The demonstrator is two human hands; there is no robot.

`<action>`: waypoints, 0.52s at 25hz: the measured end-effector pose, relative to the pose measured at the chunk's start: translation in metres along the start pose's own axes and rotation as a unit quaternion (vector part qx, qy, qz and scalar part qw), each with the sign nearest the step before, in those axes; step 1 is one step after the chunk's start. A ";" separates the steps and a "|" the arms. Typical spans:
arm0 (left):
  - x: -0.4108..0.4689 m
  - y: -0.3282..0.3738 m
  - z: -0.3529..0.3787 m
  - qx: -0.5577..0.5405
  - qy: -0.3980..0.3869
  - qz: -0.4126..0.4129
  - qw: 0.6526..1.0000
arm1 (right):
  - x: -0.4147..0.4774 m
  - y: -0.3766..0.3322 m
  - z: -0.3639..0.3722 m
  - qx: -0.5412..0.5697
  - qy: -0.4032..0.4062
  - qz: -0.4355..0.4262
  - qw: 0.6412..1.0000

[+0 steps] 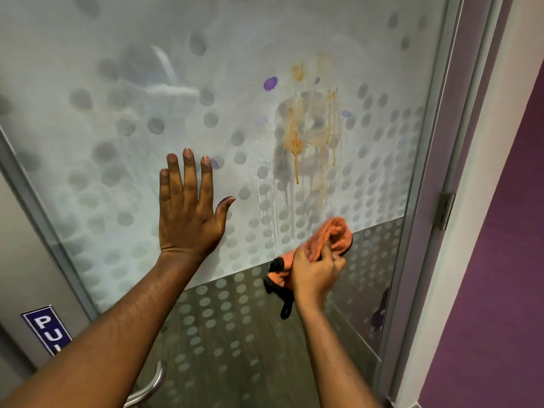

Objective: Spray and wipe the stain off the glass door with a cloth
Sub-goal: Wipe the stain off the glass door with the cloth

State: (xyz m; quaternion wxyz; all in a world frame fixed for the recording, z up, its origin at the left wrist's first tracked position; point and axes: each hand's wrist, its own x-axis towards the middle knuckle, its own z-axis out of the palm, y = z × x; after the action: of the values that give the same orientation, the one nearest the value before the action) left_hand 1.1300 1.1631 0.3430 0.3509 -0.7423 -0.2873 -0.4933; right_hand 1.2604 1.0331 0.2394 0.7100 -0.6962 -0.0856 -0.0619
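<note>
Right hand (316, 273) is clenched on the bunched orange cloth (329, 237), pressed to the glass door (117, 83) below the orange stain (309, 125) to catch its drips, while I keep left hand (188, 213) splayed flat left of the stain, probably bracing the door.

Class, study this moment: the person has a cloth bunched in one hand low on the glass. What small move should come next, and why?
Probably lift the right hand with the orange cloth up onto the orange stain and wipe. The stain and its wet drips sit above the cloth, unwiped, while the left hand lies flat on the glass door, seemingly steadying it.
</note>
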 end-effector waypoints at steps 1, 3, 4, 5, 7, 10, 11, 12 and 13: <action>0.000 0.000 0.000 -0.001 -0.001 0.000 1.000 | -0.008 0.014 -0.001 -0.013 -0.009 0.029 0.999; -0.001 0.000 0.000 0.001 -0.003 -0.001 1.000 | -0.027 0.045 -0.001 -0.030 -0.018 0.096 0.995; -0.001 0.000 0.000 0.003 -0.002 -0.001 1.000 | -0.039 0.057 0.000 -0.030 -0.022 0.131 0.991; -0.001 0.000 0.000 0.004 -0.001 0.001 1.000 | -0.049 0.064 0.003 -0.024 -0.027 0.164 0.986; -0.001 -0.001 0.001 -0.001 0.007 0.005 1.000 | -0.062 0.066 0.012 0.008 -0.021 0.205 0.978; -0.004 -0.003 0.003 -0.031 0.028 -0.004 0.999 | -0.057 0.041 0.026 0.059 0.006 0.194 0.979; -0.004 -0.003 0.003 -0.040 0.036 -0.009 0.998 | -0.050 0.029 0.028 0.075 0.015 0.180 0.981; -0.003 -0.003 0.004 -0.047 0.040 -0.016 0.998 | -0.043 0.018 0.029 0.092 0.023 0.167 0.981; -0.003 -0.003 0.004 -0.051 0.041 -0.020 0.998 | -0.036 0.006 0.029 0.106 0.031 0.158 0.981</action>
State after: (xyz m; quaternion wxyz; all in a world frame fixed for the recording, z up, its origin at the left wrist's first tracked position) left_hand 1.1285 1.1680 0.3403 0.3135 -0.7325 -0.2620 -0.5445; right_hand 1.2252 1.0612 0.2261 0.7832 -0.6192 0.0417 0.0390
